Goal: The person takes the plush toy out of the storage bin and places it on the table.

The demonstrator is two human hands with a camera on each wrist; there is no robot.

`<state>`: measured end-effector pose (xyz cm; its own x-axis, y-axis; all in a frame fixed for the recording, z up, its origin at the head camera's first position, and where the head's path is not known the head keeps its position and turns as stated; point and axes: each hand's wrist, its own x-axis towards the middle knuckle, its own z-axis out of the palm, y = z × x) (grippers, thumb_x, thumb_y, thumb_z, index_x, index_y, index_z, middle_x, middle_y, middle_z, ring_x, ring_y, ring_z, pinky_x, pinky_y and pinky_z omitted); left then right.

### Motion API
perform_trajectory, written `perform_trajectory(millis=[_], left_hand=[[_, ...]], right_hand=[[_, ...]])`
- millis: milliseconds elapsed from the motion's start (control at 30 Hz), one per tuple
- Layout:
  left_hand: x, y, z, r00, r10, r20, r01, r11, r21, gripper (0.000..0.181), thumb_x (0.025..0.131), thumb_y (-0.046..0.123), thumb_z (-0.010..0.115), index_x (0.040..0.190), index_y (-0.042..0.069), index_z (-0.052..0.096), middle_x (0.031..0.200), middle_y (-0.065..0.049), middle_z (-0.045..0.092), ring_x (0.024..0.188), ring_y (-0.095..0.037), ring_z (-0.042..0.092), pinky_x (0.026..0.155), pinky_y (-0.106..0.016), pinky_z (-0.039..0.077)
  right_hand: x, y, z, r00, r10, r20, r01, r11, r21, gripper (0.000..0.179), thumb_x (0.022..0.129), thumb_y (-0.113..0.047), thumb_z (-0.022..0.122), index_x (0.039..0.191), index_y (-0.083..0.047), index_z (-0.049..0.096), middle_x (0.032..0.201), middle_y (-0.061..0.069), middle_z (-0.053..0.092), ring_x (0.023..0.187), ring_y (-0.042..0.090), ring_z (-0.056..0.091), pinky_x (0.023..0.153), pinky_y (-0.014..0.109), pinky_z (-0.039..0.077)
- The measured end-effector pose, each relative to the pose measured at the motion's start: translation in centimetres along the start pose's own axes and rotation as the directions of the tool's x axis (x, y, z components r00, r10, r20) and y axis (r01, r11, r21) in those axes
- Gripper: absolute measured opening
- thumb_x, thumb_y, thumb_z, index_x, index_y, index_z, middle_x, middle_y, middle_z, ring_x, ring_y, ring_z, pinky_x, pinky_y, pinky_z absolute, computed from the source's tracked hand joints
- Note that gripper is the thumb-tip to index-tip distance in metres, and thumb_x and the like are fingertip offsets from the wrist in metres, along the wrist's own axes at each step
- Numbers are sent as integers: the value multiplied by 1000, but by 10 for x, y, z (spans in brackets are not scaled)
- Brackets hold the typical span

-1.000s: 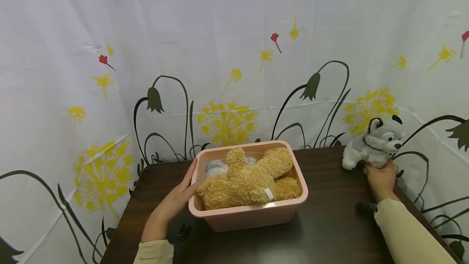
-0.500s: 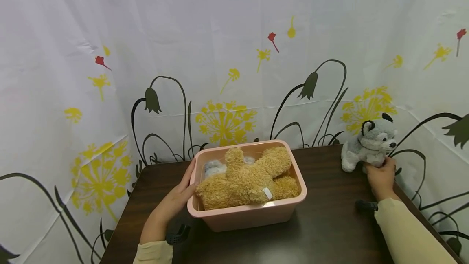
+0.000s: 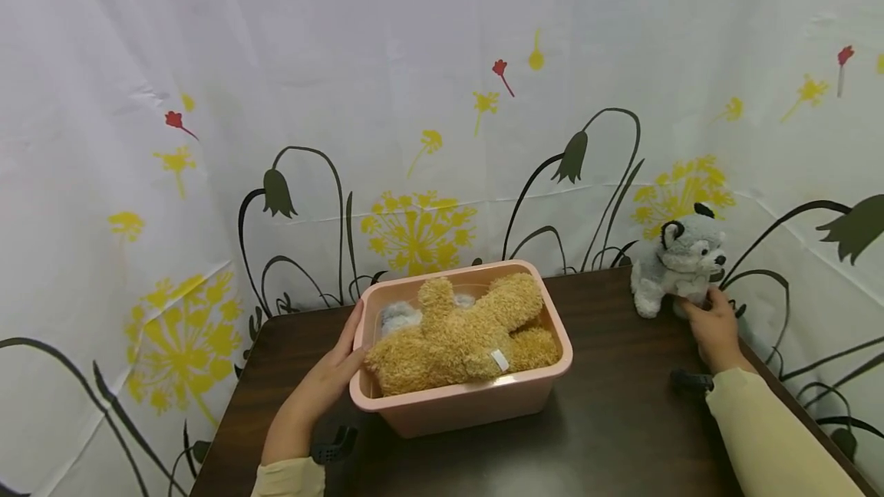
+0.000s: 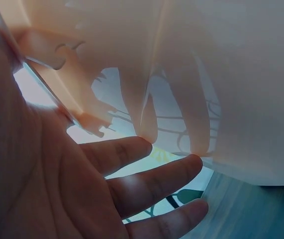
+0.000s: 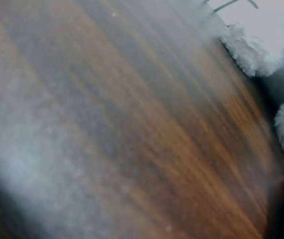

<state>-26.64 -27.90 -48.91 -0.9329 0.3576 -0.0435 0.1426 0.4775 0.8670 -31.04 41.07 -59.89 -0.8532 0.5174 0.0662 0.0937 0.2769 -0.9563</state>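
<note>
A pink plastic bin (image 3: 470,409) stands on the dark wooden table. Face down in it lies a curly tan plush toy (image 3: 456,336) with a white tag, covering part of a grey and white fluffy toy (image 3: 399,316). My left hand (image 3: 328,378) holds the bin's left side, thumb at the rim. In the left wrist view its fingers (image 4: 156,181) lie nearly straight against the outer wall. At the table's far right corner sits a grey and white plush husky (image 3: 680,259). My right hand (image 3: 714,332) grips it low at the front, fingertips partly hidden.
The table (image 3: 608,397) runs between the bin and the husky. A white flower-printed curtain (image 3: 442,83) hangs behind the table's back edge and along both sides. Dark wrist cameras (image 3: 691,380) sit at both sleeves.
The husky's head has tipped back to the left and it sits more upright, with my right hand still on it. The whole head view has shifted slightly. My left hand stays on the bin.
</note>
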Motion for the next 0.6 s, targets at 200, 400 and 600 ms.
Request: perform_trajectory(millis=[200, 400, 600], left_hand=[[4, 2, -3, 1000, -9, -1, 9, 1000, 15, 79, 114, 45, 46, 172, 54, -7, 186, -9, -1, 162, -57, 23, 115, -77, 41], [5, 11, -7, 1000, -11, -5, 11, 999, 44, 80, 114, 47, 46, 171, 53, -10, 185, -12, -2, 162, -57, 24, 116, -76, 41], [-2, 8, -3, 1000, -23, 9, 22, 998, 51, 80, 115, 46, 48, 173, 49, -8, 185, -12, -2, 163, -55, 22, 118, -75, 39]], right_hand=[[-2, -3, -9, 993, -41, 112, 21, 984, 177, 74, 114, -21, 58, 176, -14, 20, 167, 16, 40, 150, 18, 43, 109, 12, 40], [-14, -17, -20, 984, 82, 156, -154, 829, 538, 71, 115, -7, 50, 174, -17, 12, 163, -8, 17, 151, 8, 26, 114, 11, 35], [-49, -40, -31, 980, 200, 3, -159, 772, 616, 28, 112, -10, 57, 134, -23, 45, 127, -12, 41, 105, 1, 46, 79, 12, 44]])
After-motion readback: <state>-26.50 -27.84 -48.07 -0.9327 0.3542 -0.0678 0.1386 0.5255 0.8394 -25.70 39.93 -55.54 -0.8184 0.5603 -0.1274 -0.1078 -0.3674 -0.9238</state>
